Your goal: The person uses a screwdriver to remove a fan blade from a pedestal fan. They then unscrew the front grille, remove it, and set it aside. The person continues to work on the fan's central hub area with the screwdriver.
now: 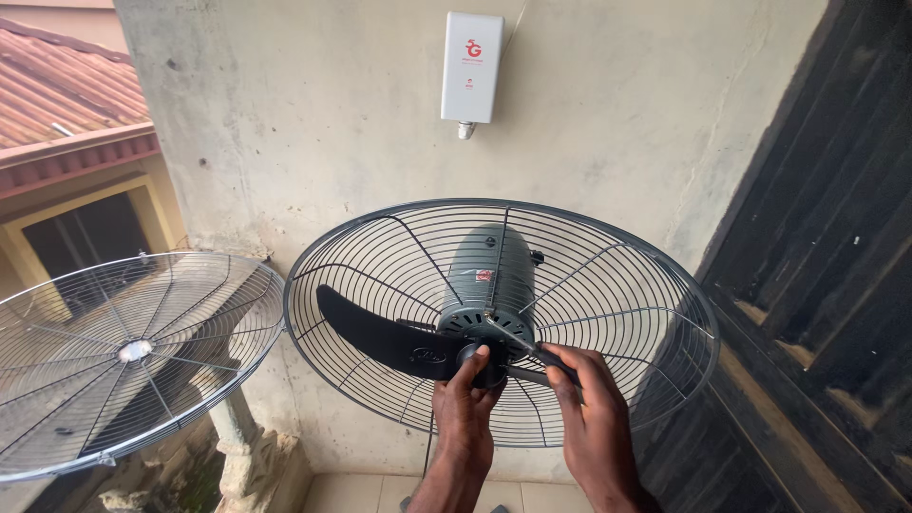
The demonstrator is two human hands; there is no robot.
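Both hands at lower centre: left hand (464,404) pinches the black plastic fan-blade hub (478,364); right hand (591,418) grips a dark-handled screwdriver (532,359), which could slip off.

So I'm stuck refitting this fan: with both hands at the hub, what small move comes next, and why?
Probably turn the tool in the right hand a little while the left hand steadies the hub. The black blade sits on the hub, and the front guard stands off to the side.
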